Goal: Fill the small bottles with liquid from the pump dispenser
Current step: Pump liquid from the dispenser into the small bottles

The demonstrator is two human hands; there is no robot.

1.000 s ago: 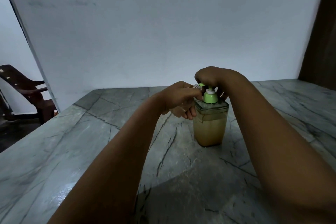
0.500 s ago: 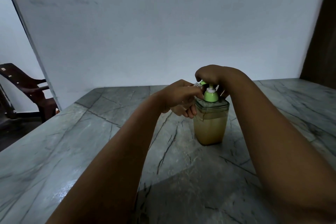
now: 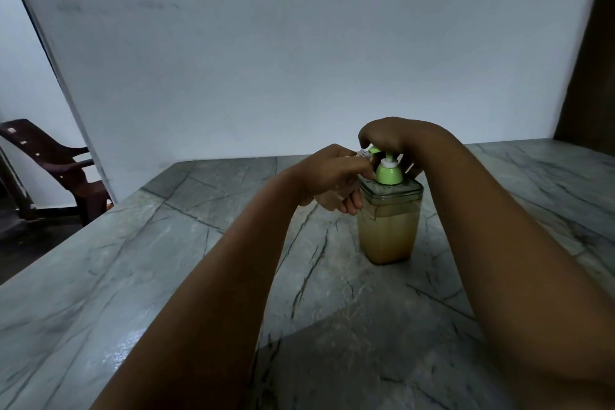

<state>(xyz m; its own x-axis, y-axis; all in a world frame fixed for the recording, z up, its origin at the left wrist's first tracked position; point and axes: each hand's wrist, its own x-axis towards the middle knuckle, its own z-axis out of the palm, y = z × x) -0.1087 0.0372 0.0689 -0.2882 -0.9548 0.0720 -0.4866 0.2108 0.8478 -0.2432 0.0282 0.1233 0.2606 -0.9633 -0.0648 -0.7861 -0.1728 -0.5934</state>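
My right hand (image 3: 386,136) still grips the pump (image 3: 387,173) head, now risen since the last press. My left hand (image 3: 329,176) keeps pinching a bottle (image 3: 363,153) beside its spout, so filling continues.

Green pump dispenser (image 3: 388,173) top, yellowish-tan liquid, grey dark-veined marble table (image 3: 166,260), dark brown chair (image 3: 50,163), pale wall (image 3: 266,60)

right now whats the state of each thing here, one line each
pump dispenser: upright on the table, roughly two thirds full of tan liquid, lid on
green pump head: right hand on top of it
small bottle: held at the spout by the left hand, mostly hidden, fill level cannot be told
table: grey marble, wet sheen near the left forearm
chair: unoccupied, off to the left beyond the table
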